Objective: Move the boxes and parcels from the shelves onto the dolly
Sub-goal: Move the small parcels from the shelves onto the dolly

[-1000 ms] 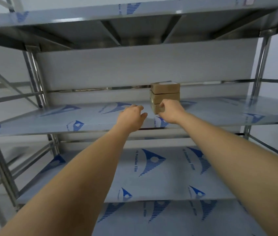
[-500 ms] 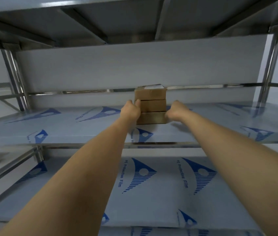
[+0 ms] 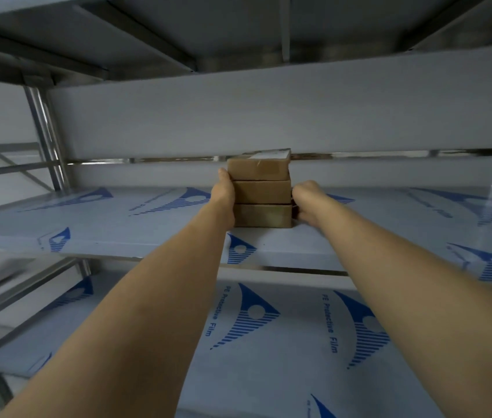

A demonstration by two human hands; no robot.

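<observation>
Three flat brown cardboard boxes form a stack [image 3: 259,193] on the middle shelf [image 3: 118,224] of a steel rack. My left hand [image 3: 224,194] presses against the stack's left side, thumb up at the top box. My right hand [image 3: 305,200] holds the stack's right side near the bottom box, its fingers hidden behind the boxes. The dolly is out of view.
The shelves are covered in white film with blue logos. A lower shelf [image 3: 269,342] lies beneath my arms and an upper shelf [image 3: 238,31] hangs overhead. Steel uprights [image 3: 46,131] stand at the left and far right. A rail runs behind the boxes.
My left hand has moved from the open shelf onto the stack's left side. The right hand has shifted to the stack's right side. The camera has come closer.
</observation>
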